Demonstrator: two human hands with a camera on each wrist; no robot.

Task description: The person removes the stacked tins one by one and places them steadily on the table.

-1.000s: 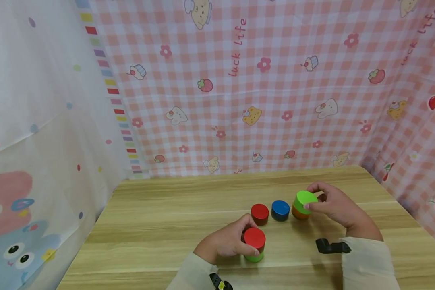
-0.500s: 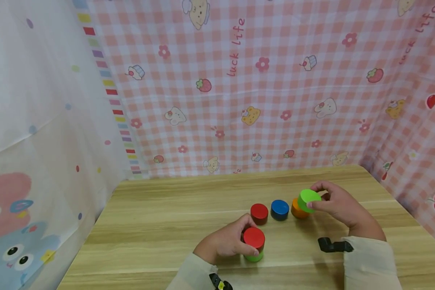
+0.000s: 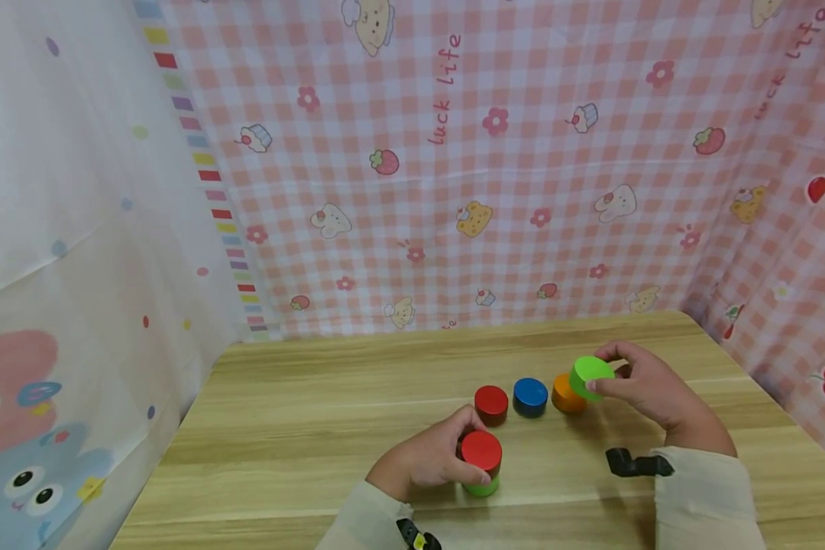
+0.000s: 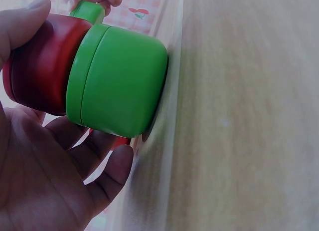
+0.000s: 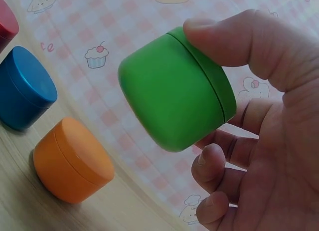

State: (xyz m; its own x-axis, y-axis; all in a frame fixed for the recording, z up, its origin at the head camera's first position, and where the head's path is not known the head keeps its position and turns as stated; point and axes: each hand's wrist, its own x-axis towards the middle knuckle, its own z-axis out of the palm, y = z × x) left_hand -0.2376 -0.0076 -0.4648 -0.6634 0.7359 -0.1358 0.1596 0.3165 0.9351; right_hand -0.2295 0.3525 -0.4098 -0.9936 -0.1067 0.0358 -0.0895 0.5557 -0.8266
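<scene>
My left hand point(image 3: 431, 457) grips a small round red tin point(image 3: 482, 449), thumb on one side and fingers on the other. Directly beneath it is a lidded green tin point(image 4: 119, 81), standing on the table. Thumb and fingers of my right hand point(image 3: 649, 391) pinch another green tin point(image 5: 172, 91), held up off the table. Just left of and below that one sits an orange tin point(image 5: 74, 160), lid on. A blue tin point(image 3: 530, 398) and a second red tin point(image 3: 491, 405) stand farther left in the same row.
The wooden table point(image 3: 302, 428) reaches back to a pink checked cloth point(image 3: 412, 252). A white patterned cloth point(image 3: 110, 252) hangs along the left side, and the checked cloth continues at the right. Black wrist mounts point(image 3: 636, 463) sit over both pale sleeves.
My right hand has moved right and slightly away with the green tin, from over the orange tin to beside and above it, uncovering more of it. The left hand keeps its place.
</scene>
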